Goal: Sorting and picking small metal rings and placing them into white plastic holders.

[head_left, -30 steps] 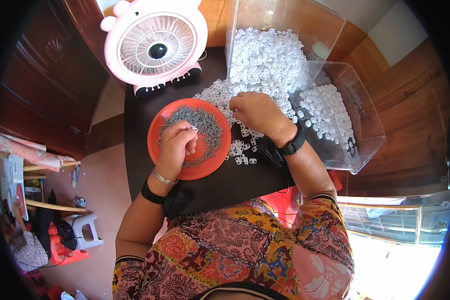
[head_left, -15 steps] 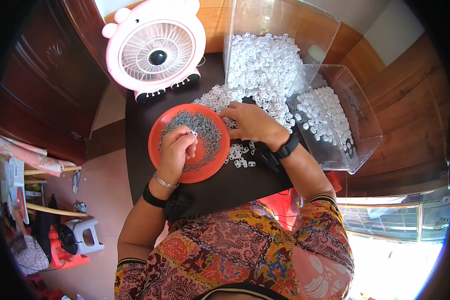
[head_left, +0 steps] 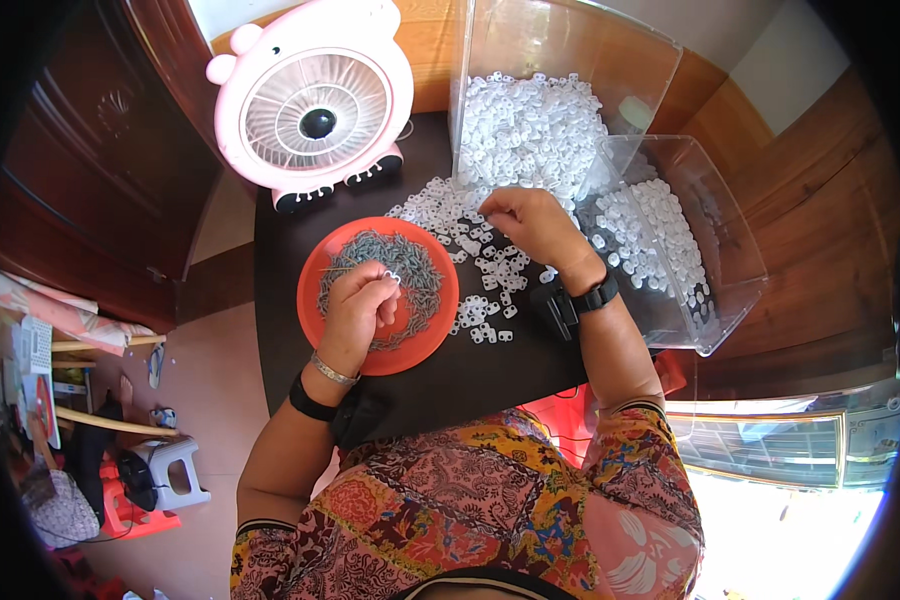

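My left hand (head_left: 358, 312) hovers over an orange plate (head_left: 322, 330) heaped with small grey metal pieces (head_left: 415, 270). Its fingertips pinch a small white plastic piece (head_left: 393, 276) together with a thin grey one. My right hand (head_left: 532, 222) rests fingers-down on the loose white plastic pieces (head_left: 485, 268) scattered over the dark table (head_left: 470, 370). Its fingers are curled; what they hold is hidden.
A pink round fan (head_left: 312, 100) stands at the table's far left. A tall clear bin (head_left: 555, 110) spills white pieces onto the table, and a second clear bin (head_left: 685, 240) with white pieces lies at the right. A stool (head_left: 165, 470) and clutter sit on the floor to the left.
My left hand has lifted a white piece at its fingertips over the plate. My right hand has shifted slightly across the white pieces.
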{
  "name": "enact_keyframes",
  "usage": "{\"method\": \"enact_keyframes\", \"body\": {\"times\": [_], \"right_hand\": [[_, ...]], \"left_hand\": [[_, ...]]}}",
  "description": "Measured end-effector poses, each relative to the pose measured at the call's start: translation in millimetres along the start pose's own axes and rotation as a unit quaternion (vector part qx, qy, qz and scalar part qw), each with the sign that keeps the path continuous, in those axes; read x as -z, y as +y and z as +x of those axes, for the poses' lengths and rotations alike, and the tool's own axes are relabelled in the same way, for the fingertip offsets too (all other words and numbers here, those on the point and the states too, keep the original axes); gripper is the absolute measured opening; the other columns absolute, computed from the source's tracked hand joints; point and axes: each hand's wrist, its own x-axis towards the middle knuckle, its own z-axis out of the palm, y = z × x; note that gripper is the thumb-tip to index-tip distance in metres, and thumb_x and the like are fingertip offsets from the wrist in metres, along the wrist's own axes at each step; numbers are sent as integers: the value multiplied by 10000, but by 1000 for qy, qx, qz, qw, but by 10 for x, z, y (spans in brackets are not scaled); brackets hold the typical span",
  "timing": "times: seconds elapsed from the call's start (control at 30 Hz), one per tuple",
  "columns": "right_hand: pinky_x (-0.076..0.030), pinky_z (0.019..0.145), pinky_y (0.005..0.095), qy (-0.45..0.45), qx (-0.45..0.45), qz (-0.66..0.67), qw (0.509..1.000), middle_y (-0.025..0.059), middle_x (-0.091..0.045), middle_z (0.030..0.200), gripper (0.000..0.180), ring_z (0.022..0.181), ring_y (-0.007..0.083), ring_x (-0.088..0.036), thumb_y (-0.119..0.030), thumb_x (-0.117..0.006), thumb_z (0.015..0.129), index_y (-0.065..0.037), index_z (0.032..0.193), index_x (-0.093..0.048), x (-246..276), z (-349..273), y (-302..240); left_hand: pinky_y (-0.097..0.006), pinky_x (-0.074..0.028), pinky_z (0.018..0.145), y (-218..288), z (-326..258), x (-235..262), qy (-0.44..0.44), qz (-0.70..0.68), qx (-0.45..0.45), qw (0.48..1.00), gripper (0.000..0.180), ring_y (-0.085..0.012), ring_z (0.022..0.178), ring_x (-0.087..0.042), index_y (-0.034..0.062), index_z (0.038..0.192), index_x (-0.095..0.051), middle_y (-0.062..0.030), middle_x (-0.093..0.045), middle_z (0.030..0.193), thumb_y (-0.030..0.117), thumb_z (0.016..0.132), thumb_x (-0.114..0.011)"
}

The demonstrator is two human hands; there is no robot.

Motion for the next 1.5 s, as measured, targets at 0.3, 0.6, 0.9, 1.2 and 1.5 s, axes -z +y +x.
{"method": "enact_keyframes", "body": {"times": [0.3,0.6,0.9,1.2,1.5], "right_hand": [[-493,725,398,-38,58,-44,997,127,-661,841,125,800,321,-629,-143,-609,789,-64,866,-668,-71,-28,-43],[-487,639,343,129,48,-118,983,115,-648,830,138,718,266,-631,-129,-658,808,-32,906,-658,489,-227,-327],[-475,815,438,83,-11,-214,973,180,-576,1064,374,961,373,-565,-180,-682,771,-36,1097,-570,463,-854,-239],[-272,1090,460,14,-124,-210,970,306,-237,1443,810,1311,466,-284,-409,-672,809,50,1373,-317,145,-1011,128],[-201,1121,453,-17,-69,-233,970,317,-232,1443,722,1357,453,-202,-387,-577,877,47,1385,-303,-168,-776,171]], "left_hand": [[-203,-342,474,-20,-5,-12,-23,18,0,1000,179,-61,516,-471,41,714,-549,-1,-531,611,148,854,-516],[-219,-401,504,32,-83,-125,-97,45,56,993,146,-75,551,-519,19,730,-561,-26,-572,633,103,845,-528],[-253,-448,545,-10,-102,-147,-134,122,-3,983,176,-105,574,-574,-17,741,-576,-67,-637,671,121,841,-532],[-255,-444,540,-11,-114,-143,-136,116,-14,984,184,-104,564,-569,-16,744,-575,-62,-625,651,134,844,-536],[-254,-435,532,-29,-108,-145,-137,105,-18,985,172,-102,556,-557,-10,735,-573,-55,-614,641,118,843,-535]]}}
